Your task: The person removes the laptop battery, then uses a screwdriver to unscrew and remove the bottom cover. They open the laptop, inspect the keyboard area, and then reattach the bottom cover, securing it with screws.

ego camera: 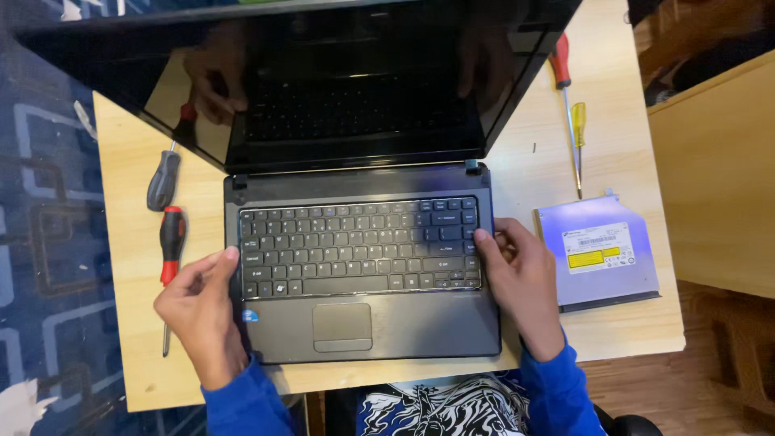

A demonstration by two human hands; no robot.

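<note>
The left hand (202, 311) rests with loosely curled fingers gripping the laptop (363, 274) base's left edge, thumb touching the keyboard (359, 246) frame; the right hand (521, 278) clasps its right edge likewise. The open laptop sits mid-table (137, 379). Two screwdrivers (168, 218) lie at nine o'clock, an optical drive (601, 254) at three o'clock, and slimmer screwdrivers (569, 113) at two.
</note>
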